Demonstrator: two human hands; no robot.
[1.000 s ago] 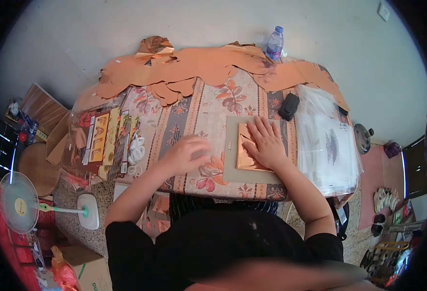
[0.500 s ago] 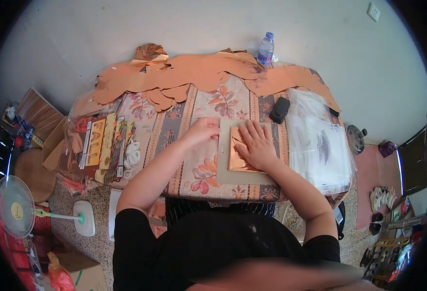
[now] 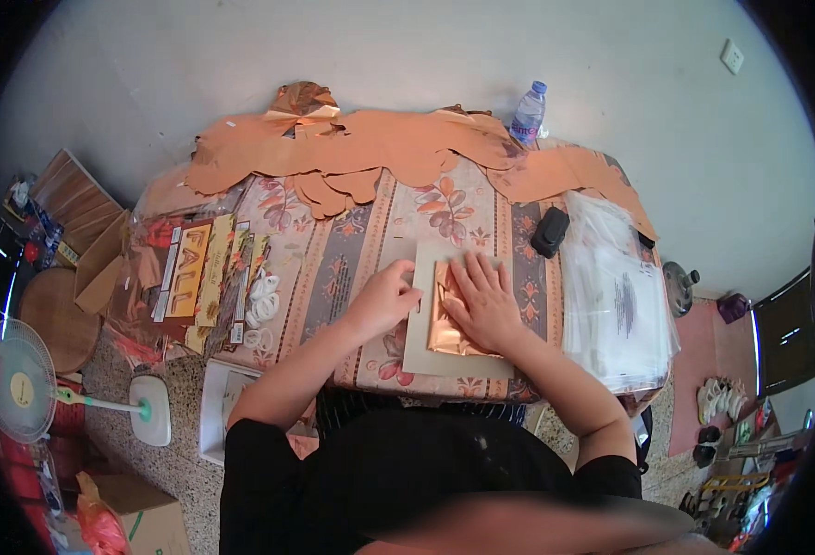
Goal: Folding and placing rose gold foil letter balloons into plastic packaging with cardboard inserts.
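Note:
On the patterned tablecloth in front of me lies a grey board [image 3: 417,357], slightly turned. A shiny copper-coloured foil packet [image 3: 448,339] rests on it. My right hand [image 3: 486,307] is spread flat over the packet, fingers pointing away from me, hiding much of its right side. Beside the board's left edge, my left hand [image 3: 386,298] is curled, thumb and fingers drawn together. Whatever sits between those fingertips, if anything, is hidden.
Orange scalloped cut-outs [image 3: 398,143] spread along the table's back, beside a water bottle [image 3: 529,113]. Right of the board are a black object [image 3: 550,231] and stacked clear plastic bags [image 3: 616,301]. Leftward lie printed signs [image 3: 188,273] and white ribbon rolls [image 3: 262,298]. A fan [image 3: 21,388] stands at lower left.
My left hand has come nearer to me along the board's left side, and its fingers have curled in. The board and packet have shifted slightly; my right hand stays flat on the packet.

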